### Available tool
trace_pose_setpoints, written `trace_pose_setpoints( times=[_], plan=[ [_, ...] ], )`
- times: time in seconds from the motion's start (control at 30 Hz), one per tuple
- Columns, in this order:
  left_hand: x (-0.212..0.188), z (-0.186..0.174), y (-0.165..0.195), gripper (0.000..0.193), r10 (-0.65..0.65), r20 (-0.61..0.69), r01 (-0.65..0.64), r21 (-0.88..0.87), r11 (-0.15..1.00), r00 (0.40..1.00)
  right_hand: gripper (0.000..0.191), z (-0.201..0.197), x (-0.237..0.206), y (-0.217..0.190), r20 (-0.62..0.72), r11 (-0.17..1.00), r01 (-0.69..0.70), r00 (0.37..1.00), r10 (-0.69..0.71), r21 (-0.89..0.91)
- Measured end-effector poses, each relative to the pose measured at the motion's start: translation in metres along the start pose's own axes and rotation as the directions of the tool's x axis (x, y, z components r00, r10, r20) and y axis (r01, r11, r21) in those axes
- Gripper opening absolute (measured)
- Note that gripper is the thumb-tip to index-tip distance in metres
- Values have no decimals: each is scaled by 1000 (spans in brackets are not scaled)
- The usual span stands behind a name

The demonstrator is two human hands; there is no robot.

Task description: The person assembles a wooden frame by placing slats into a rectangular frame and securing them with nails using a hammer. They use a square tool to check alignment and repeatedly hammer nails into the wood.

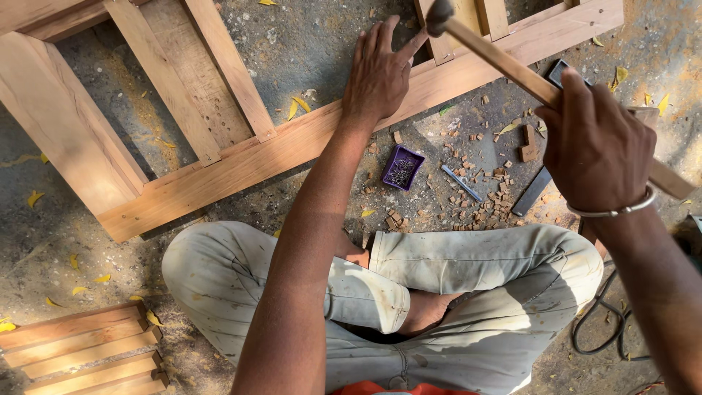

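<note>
My left hand [379, 72] lies flat, fingers spread, on the long rail of a wooden frame [241, 157] that rests on the ground. Its forefinger points toward the spot under the hammer head. My right hand [596, 150], with a metal bangle on the wrist, grips the wooden handle of a hammer [504, 62]. The dark hammer head [439, 16] hovers just above an upright slat of the frame near my left fingertips. I sit cross-legged in pale trousers behind the frame.
A small purple box of nails [401, 167] sits on the ground between my arms. Wood chips [486, 205], a metal rod [461, 183] and a dark flat tool [531, 192] lie to its right. Stacked wooden pieces [84, 351] lie at the lower left. A black cable [603, 322] curls at lower right.
</note>
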State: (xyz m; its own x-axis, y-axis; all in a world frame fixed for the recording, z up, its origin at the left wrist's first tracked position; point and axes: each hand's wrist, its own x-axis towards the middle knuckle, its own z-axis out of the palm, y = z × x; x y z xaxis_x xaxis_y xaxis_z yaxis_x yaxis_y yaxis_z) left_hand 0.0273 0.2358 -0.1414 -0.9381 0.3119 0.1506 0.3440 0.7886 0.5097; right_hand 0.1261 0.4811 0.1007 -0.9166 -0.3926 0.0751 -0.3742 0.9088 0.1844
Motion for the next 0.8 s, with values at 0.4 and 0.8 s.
trace_pose_setpoints(
  times=[0.4, 0.8],
  plan=[
    [-58, -62, 5, 39, -145, -118, 151, 52, 987, 982, 13, 79, -59, -101, 490, 102, -540, 817, 305, 836],
    [-105, -121, -56, 63, -323, -174, 344, 105, 933, 930, 49, 116, -18, -74, -96, 748, 35, 995, 39, 663]
  ],
)
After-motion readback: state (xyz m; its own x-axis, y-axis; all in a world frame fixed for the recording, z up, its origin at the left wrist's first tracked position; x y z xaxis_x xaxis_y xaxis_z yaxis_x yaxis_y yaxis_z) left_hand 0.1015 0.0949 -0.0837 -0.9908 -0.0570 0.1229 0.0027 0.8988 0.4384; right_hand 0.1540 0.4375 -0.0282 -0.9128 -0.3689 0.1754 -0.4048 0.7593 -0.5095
